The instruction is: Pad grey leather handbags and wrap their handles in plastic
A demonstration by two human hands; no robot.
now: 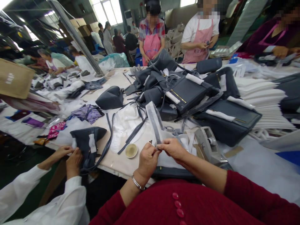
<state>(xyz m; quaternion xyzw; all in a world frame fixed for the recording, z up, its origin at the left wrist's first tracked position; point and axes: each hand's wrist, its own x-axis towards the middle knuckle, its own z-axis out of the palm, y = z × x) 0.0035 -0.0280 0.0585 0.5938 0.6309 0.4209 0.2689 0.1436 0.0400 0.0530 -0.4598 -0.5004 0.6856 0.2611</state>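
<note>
A dark strap in a whitish see-through wrap (155,120) rises from my fingers and leans towards the bag pile. My right hand (172,149) pinches its lower end. Thumb and fingers closed, my left hand (148,158) meets the right one at that same end; the exact grip is partly hidden. Just left of my left hand is a small round dish (131,151) with a yellowish surface. A grey tape dispenser (208,143) stands right of my right hand. Close to my body, a dark bag (172,172) lies partly under white sheeting.
Dark blue handbags (189,93) with white-wrapped parts are heaped ahead. White foam sheets (264,103) are stacked at the right. At my left, a co-worker's hands (70,156) handle a dark bag (87,143). Loose dark straps (133,134) cross the table. People in aprons (152,43) stand opposite.
</note>
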